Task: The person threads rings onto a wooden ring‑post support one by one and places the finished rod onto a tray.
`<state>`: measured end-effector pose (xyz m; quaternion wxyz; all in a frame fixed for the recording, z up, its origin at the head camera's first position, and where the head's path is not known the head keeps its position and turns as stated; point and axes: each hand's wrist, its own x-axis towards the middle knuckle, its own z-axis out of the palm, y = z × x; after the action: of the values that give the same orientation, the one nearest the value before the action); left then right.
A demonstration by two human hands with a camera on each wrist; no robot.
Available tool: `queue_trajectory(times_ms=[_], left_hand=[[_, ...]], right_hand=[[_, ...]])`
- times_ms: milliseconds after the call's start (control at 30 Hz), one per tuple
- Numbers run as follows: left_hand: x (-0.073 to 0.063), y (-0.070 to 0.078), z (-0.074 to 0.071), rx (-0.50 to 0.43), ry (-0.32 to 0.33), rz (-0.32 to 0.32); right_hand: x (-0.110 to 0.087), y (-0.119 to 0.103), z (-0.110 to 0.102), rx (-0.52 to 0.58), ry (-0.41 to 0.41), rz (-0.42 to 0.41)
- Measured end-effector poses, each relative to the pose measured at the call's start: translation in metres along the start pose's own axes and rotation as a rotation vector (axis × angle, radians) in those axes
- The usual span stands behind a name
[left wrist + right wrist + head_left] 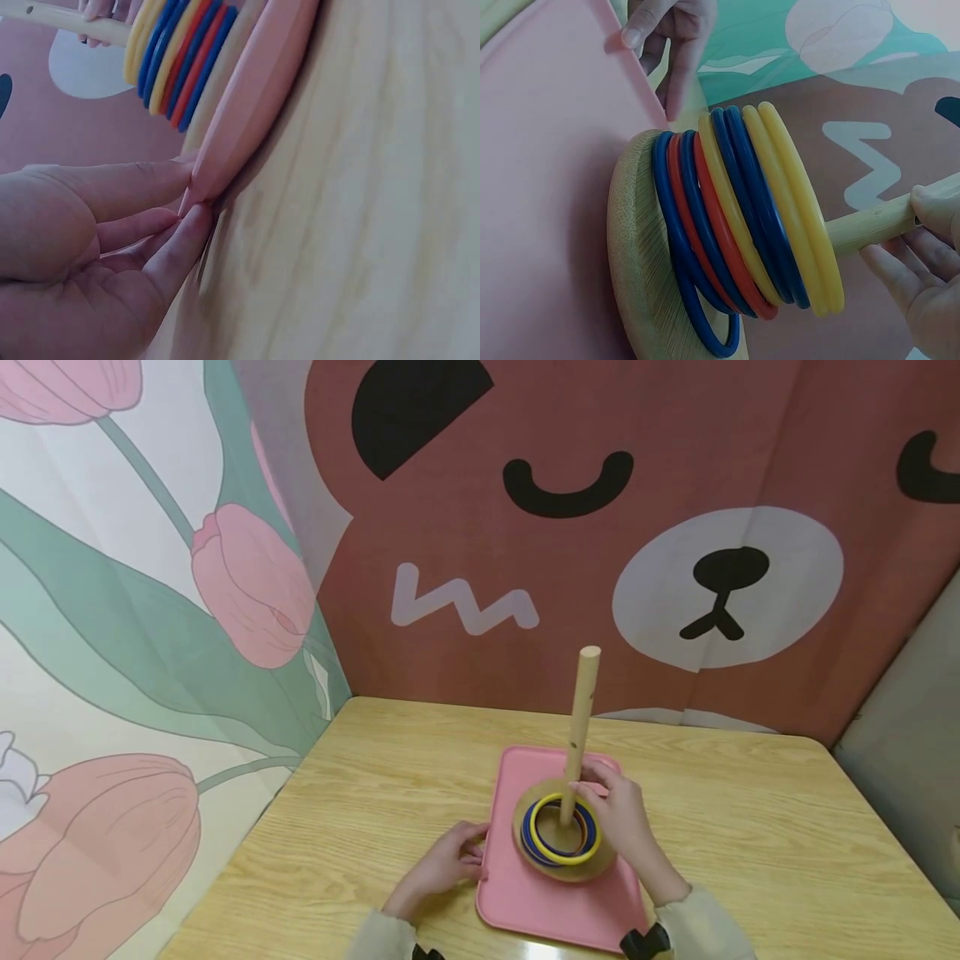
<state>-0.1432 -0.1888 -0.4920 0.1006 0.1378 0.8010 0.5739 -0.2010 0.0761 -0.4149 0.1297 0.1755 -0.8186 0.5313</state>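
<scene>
My left hand (448,865) pinches the left rim of a pink tray (540,910), thumb on one face and fingers at the other, as the left wrist view shows. My right hand (626,818) holds the upright wooden post (582,710) low down, just above the rings. Thumb and fingers lie on opposite sides of the post in the right wrist view. Stacked around the post are several yellow, blue and red rings (776,217), yellow ones on top. They rest on a round wooden base (630,240) on the tray. One blue ring (724,349) hangs askew at the bottom.
The tray lies on a wood-grain table (375,777). Behind stands a backdrop with a brown bear (570,568), and to the left is cloth with tulips (251,585). The post rises well above the hands.
</scene>
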Motion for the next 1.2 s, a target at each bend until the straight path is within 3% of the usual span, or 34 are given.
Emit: queue_trajectory(times_ms=[533,800,1200], left_hand=[[0.001,-0.013,-0.005,0.009,-0.019,0.019],[0.0,-0.025,-0.007,-0.034,-0.03,0.046],[0.001,-0.024,-0.007,-0.011,-0.025,0.043]], right_hand=[[-0.001,0.02,-0.003,-0.06,-0.017,0.017],[-0.002,0.026,0.0,-0.149,0.008,-0.063],[-0.004,0.028,0.001,-0.189,0.047,-0.112]])
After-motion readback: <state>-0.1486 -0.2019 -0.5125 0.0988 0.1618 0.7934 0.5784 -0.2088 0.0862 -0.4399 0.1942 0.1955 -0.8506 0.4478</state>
